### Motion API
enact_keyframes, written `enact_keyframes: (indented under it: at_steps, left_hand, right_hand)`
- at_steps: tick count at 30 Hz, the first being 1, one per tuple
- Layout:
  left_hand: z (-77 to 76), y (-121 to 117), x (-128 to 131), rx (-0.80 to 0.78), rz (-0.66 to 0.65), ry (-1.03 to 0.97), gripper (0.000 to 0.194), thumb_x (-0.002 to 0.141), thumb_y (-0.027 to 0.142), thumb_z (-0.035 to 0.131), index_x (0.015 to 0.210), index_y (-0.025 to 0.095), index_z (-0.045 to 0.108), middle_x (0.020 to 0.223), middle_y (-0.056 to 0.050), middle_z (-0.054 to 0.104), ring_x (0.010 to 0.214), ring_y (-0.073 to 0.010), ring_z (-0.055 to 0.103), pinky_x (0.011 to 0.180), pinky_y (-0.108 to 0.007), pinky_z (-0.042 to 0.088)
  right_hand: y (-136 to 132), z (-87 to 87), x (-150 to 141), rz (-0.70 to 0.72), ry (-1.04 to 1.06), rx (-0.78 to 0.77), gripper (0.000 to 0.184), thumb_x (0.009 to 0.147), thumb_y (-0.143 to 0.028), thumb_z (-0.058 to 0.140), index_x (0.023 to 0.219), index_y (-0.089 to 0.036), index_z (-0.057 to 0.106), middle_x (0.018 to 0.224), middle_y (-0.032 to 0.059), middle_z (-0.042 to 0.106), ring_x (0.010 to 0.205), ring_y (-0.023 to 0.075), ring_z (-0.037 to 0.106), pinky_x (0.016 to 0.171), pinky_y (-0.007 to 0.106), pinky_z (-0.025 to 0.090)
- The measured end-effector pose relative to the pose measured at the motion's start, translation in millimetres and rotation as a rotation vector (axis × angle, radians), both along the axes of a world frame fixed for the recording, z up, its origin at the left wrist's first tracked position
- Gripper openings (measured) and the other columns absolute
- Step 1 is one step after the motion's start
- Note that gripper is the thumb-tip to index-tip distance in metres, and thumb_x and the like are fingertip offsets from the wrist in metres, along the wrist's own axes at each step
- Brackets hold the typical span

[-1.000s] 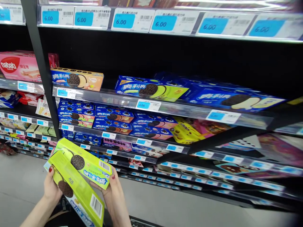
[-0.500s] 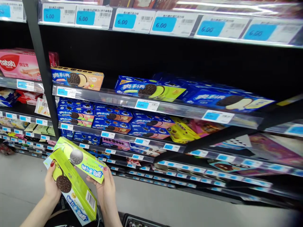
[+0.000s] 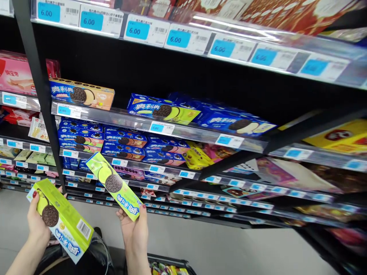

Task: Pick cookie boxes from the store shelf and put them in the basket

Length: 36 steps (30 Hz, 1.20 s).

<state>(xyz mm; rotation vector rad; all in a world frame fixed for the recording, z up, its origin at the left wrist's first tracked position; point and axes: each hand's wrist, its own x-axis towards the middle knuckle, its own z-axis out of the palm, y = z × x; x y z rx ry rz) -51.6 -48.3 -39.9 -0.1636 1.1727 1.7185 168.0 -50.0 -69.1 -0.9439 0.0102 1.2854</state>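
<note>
Head view: right hand [image 3: 137,231] pinches the near end of one green box [image 3: 114,185], long axis running far-left toward the shelves [image 3: 195,135], while left hand [image 3: 39,223] clasps a second green box [image 3: 68,215], apart at left.

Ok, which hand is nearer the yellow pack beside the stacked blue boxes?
Right. The right hand, holding a green box, is below and left of the yellow pack; the left hand, holding another box, is farther left.
</note>
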Motion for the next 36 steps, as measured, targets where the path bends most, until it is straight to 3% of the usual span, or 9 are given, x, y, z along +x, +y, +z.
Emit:
enact_keyframes:
  at_steps: [3, 11, 16, 30, 36]
  left_hand:
    - [2.1, 2, 3, 0.024, 0.019, 0.005, 0.029, 0.082, 0.032, 0.048, 0.1, 0.021, 0.068, 0.072, -0.002, 0.075, 0.072, -0.0236, 0.071, 0.087, -0.042, 0.053]
    - [-12.7, 0, 7, 0.072, -0.154, 0.035, 0.026, 0.083, 0.028, 0.054, 0.105, 0.018, 0.064, 0.083, -0.01, 0.075, 0.077, -0.0261, 0.071, 0.077, -0.043, 0.057]
    - [-19.1, 0, 12, 0.048, -0.126, 0.121, 0.032, 0.08, 0.026, 0.06, 0.11, 0.013, 0.06, 0.088, -0.014, 0.073, 0.084, -0.0276, 0.069, 0.074, -0.041, 0.058]
    - [-14.9, -1, 13, 0.047, -0.09, 0.105, 0.035, 0.078, 0.026, 0.064, 0.11, 0.014, 0.059, 0.09, -0.012, 0.072, 0.081, -0.0254, 0.069, 0.074, -0.04, 0.057]
    - [-12.3, -1, 11, 0.057, -0.092, 0.103, 0.03, 0.079, 0.024, 0.063, 0.107, 0.014, 0.06, 0.087, -0.012, 0.072, 0.078, -0.0238, 0.069, 0.07, -0.038, 0.058]
  right_hand:
    - [0, -0.3, 0, 0.006, 0.006, 0.0, 0.044, 0.055, -0.051, 0.08, 0.079, -0.018, 0.064, 0.063, 0.0004, 0.072, 0.048, 0.0146, 0.062, 0.048, 0.027, 0.055]
    - [-5, -11.6, 3, 0.03, -0.01, -0.031, 0.034, 0.068, -0.05, 0.071, 0.084, -0.021, 0.062, 0.066, -0.0013, 0.072, 0.051, 0.0142, 0.063, 0.054, 0.028, 0.056]
    - [-5, -13.6, 0, -0.018, -0.015, -0.08, 0.04, 0.063, -0.049, 0.072, 0.086, -0.019, 0.061, 0.066, -0.0004, 0.071, 0.047, 0.014, 0.06, 0.049, 0.028, 0.054]
    - [-5, -18.4, -7, 0.026, 0.002, -0.123, 0.043, 0.059, -0.047, 0.076, 0.084, -0.016, 0.062, 0.065, 0.0022, 0.072, 0.049, 0.0151, 0.062, 0.05, 0.029, 0.055]
    - [-9, -22.8, -14, 0.058, -0.079, -0.057, 0.047, 0.059, -0.049, 0.077, 0.087, -0.015, 0.06, 0.074, 0.0033, 0.073, 0.051, 0.0176, 0.063, 0.052, 0.035, 0.056]
